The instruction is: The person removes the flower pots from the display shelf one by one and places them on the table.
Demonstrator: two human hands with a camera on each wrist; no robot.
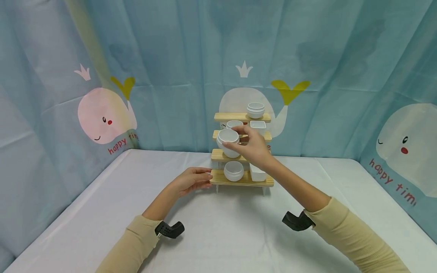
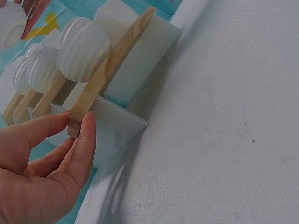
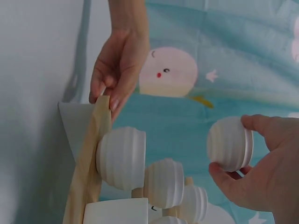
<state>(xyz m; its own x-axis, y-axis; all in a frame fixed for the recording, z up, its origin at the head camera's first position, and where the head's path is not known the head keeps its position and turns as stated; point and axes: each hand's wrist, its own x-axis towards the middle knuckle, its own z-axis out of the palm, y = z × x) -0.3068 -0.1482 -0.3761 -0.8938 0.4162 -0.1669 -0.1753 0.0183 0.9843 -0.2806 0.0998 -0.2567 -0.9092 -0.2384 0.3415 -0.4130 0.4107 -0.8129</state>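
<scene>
A small white ribbed pot (image 1: 227, 135) is held in the air by my right hand (image 1: 254, 148), thumb and fingers on its sides. The right wrist view shows this pot (image 3: 226, 143) apart from the shelf. My left hand (image 1: 192, 181) pinches the left end of the lowest board of a stepped wooden shelf (image 1: 246, 183); the left wrist view shows thumb and fingertips on that board (image 2: 86, 100). On the lowest step sit a round white pot (image 1: 233, 171) and a square white pot (image 1: 257, 173). The held pot and right hand partly hide the middle steps.
Higher on the shelf stand another round pot (image 1: 235, 123), a square pot (image 1: 258, 125) and a top-step pot (image 1: 255, 110). White cloth (image 1: 232, 235) covers the table. A blue printed curtain (image 1: 164, 113) hangs behind and at both sides.
</scene>
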